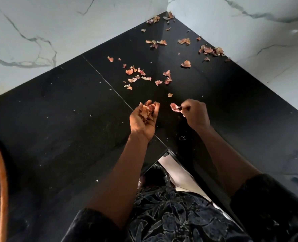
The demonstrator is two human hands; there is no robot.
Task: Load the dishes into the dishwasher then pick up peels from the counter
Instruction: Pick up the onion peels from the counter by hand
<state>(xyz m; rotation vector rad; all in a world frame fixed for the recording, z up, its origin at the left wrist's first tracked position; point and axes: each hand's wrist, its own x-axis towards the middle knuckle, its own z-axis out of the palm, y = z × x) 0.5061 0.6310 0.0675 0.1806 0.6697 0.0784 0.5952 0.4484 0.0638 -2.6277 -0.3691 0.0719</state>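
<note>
While the left hand [142,117] lies palm-up over the black counter [57,110], fingers cupped round a heap of collected peels [146,111], the right hand [196,115] just beside it pinches a single pink peel [174,107] between thumb and fingertips. Loose peels [137,75] lie scattered farther back, more gathering along the right marble wall [249,41] and into the far corner.

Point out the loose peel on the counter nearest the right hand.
The small lone peel just beyond the right hand; all other loose ones lie farther away.
</note>
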